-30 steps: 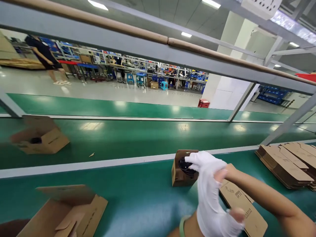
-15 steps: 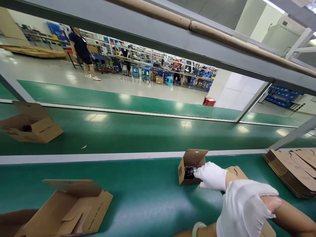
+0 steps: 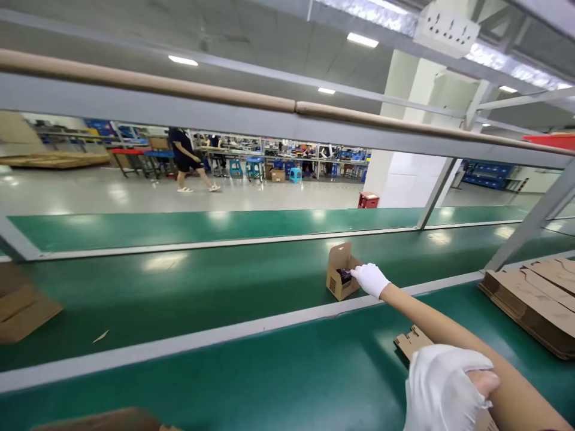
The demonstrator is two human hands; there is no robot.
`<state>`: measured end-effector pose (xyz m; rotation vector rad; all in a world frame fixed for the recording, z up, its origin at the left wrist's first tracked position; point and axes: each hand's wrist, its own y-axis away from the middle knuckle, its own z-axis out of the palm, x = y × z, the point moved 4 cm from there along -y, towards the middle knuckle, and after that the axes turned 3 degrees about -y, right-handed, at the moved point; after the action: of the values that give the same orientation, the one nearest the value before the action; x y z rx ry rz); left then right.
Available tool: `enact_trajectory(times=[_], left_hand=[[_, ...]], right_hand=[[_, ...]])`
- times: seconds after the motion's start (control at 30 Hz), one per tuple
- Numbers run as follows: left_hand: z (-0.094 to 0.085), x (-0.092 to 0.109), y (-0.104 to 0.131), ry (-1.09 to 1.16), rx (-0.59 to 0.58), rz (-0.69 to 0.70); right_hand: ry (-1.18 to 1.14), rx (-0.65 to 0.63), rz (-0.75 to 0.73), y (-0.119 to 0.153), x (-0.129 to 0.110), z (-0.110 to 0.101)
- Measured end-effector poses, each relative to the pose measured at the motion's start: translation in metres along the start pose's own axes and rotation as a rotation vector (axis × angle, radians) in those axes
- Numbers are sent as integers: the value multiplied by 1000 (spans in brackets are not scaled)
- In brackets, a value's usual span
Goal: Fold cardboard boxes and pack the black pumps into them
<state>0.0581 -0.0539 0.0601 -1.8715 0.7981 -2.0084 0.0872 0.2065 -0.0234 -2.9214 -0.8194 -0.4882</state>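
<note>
My right hand [image 3: 371, 279], in a white glove with bare fingertips, reaches forward and grips the right side of a small open cardboard box [image 3: 335, 282]. Its lid flap stands up at the back, and a dark object [image 3: 345, 275] shows inside. Nearer to me at the lower right, my left hand [image 3: 449, 386], in a loose white glove, is curled over a flat cardboard piece [image 3: 414, 342] with a notched end. The left fingers are mostly hidden; a thumb shows at the side.
A stack of flat cardboard sheets [image 3: 530, 305] lies at the right. At the left edge stands a blurred open carton [image 3: 27, 305]; another carton's flap [image 3: 108, 420] shows at the bottom. A grey frame bar [image 3: 202, 114] crosses above the green belts. A person [image 3: 184, 157] walks beyond.
My right hand has carried the small box forward, from the near green surface across the white strip to the farther one. The view has tilted up. My left hand stays low at the right.
</note>
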Motion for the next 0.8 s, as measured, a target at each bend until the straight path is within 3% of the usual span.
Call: enact_trajectory(times=[0.13, 0.3, 0.47, 0.67, 0.8], left_hand=[[-15, 7, -4, -20, 29, 55], [-32, -2, -5, 8, 63, 37], [-27, -8, -5, 21, 110, 37], [-8, 1, -5, 14, 139, 96], [0, -13, -8, 12, 84, 10]], right_hand=[[-87, -9, 211, 26, 44, 12], [-235, -235, 481, 110, 108, 66], [-349, -393, 698, 185, 145, 113], [-496, -298, 717, 205, 159, 129], [-504, -176, 817, 205, 180, 121]])
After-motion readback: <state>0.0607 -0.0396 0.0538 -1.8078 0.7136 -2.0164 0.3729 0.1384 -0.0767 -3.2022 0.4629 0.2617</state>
